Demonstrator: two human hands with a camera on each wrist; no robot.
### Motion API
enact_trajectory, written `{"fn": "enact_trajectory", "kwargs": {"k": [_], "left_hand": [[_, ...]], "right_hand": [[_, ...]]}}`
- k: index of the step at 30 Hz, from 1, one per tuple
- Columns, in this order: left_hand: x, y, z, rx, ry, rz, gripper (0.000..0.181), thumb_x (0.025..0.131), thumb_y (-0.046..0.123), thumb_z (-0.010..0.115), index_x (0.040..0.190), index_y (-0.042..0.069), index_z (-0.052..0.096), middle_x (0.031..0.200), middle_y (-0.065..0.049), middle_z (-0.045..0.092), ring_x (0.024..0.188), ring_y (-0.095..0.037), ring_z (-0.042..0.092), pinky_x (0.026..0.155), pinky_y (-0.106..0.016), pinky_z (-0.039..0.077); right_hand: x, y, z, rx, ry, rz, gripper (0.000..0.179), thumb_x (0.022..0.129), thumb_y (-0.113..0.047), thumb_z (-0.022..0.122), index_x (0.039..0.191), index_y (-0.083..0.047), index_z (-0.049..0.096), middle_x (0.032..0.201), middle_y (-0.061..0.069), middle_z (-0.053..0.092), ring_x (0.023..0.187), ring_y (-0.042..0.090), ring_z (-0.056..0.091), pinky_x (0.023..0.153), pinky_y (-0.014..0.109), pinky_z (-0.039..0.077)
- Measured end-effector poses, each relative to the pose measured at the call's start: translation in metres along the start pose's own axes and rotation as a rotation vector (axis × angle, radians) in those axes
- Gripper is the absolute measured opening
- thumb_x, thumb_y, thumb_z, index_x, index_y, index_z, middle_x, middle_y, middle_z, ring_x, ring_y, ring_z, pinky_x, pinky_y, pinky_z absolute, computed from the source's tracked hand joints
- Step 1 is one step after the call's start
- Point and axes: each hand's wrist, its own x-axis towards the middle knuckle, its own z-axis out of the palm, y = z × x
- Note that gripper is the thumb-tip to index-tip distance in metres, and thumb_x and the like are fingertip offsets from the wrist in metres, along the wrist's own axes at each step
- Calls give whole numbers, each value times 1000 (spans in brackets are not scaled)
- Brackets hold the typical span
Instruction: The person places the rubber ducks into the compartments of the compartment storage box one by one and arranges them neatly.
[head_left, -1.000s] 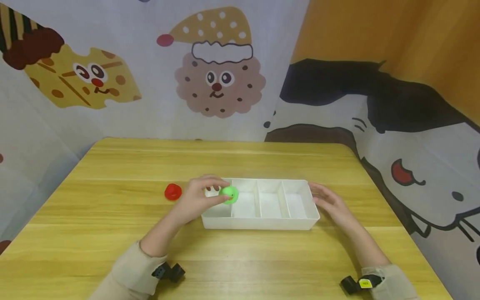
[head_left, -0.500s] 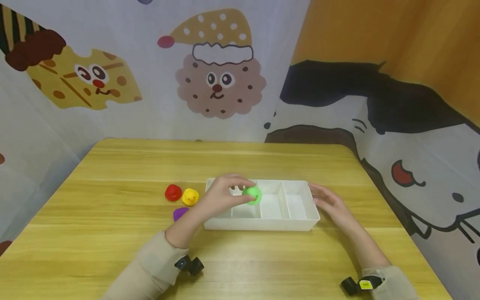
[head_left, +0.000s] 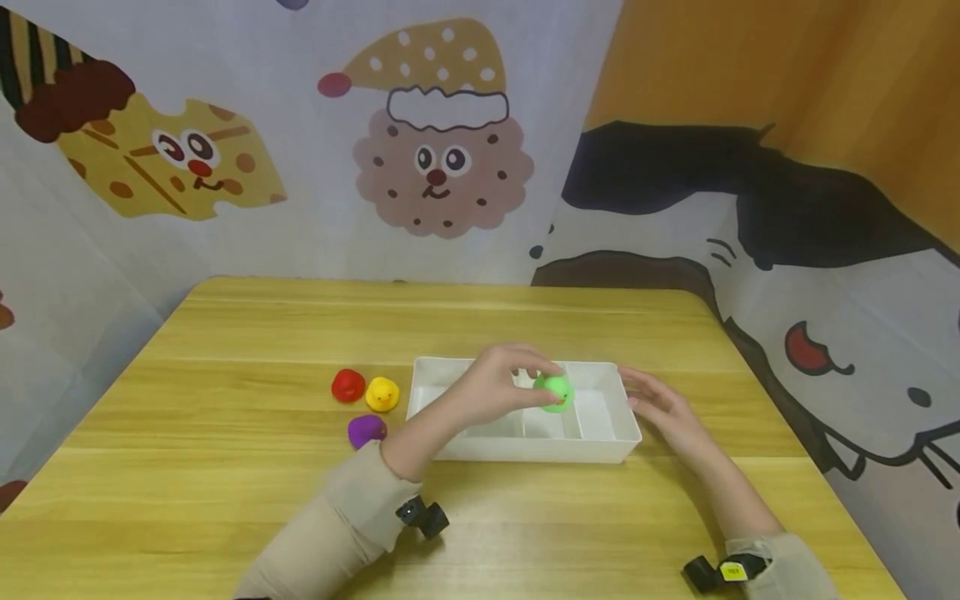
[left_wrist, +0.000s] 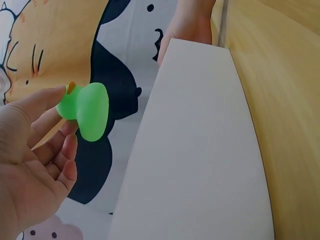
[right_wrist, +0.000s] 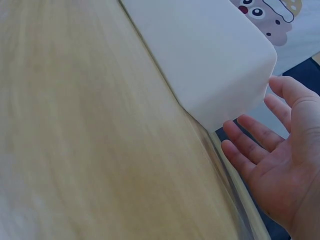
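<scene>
Between thumb and fingertips, my left hand point(head_left: 498, 387) pinches a green rubber duck point(head_left: 555, 394) above the right half of a white divided box point(head_left: 525, 451). In the left wrist view the duck point(left_wrist: 92, 111) hangs clear of the box's long wall point(left_wrist: 195, 150). At the box's right end, my right hand point(head_left: 663, 406) rests its fingertips against the end wall. The right wrist view shows that hand point(right_wrist: 280, 155) with loosely bent fingers touching the box corner, not wrapped round it. My left forearm covers part of the box's left compartments.
Left of the box, a red duck point(head_left: 348, 385), a yellow duck point(head_left: 382, 394) and a purple duck point(head_left: 367, 431) stand close together on the wooden table point(head_left: 225, 467). The purple one is partly beside my left sleeve. A cartoon-printed cloth point(head_left: 300, 242) hangs behind the table.
My left hand has carried the green duck rightward over the box, from its left end toward its right. The yellow and purple ducks have come into sight. My right hand has stayed put.
</scene>
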Motion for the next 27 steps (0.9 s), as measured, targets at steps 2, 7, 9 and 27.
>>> {"fn": "enact_trajectory", "kwargs": {"k": [2, 7, 9, 27], "left_hand": [[4, 1, 4, 10, -15, 6, 30, 80, 21, 79, 108, 11, 73, 100, 9, 67, 86, -6, 56, 78, -35, 48], [14, 1, 12, 22, -63, 22, 28, 81, 23, 79, 106, 13, 73, 96, 12, 66, 86, -6, 55, 73, -24, 47], [17, 1, 14, 29, -79, 24, 29, 81, 23, 79, 107, 12, 73, 96, 12, 66, 86, -7, 55, 71, -23, 47], [46, -11, 39, 48, -128, -32, 29, 78, 21, 81, 105, 12, 74, 94, 12, 66, 84, -7, 55, 69, -18, 47]], "right_hand": [[0, 0, 0, -4, 0, 1, 47, 99, -16, 53, 144, -5, 41, 139, 15, 48, 115, 8, 53, 92, 20, 41], [0, 1, 0, 11, -4, -5, 47, 99, -14, 53, 143, -4, 40, 138, 13, 49, 114, 9, 54, 92, 21, 42], [0, 1, 0, 20, -8, -4, 47, 99, -14, 52, 143, -4, 40, 137, 11, 50, 114, 9, 54, 92, 21, 42], [-2, -3, -1, 2, -34, 33, 47, 101, -16, 49, 146, -7, 37, 142, 17, 43, 117, 10, 52, 93, 23, 39]]}}
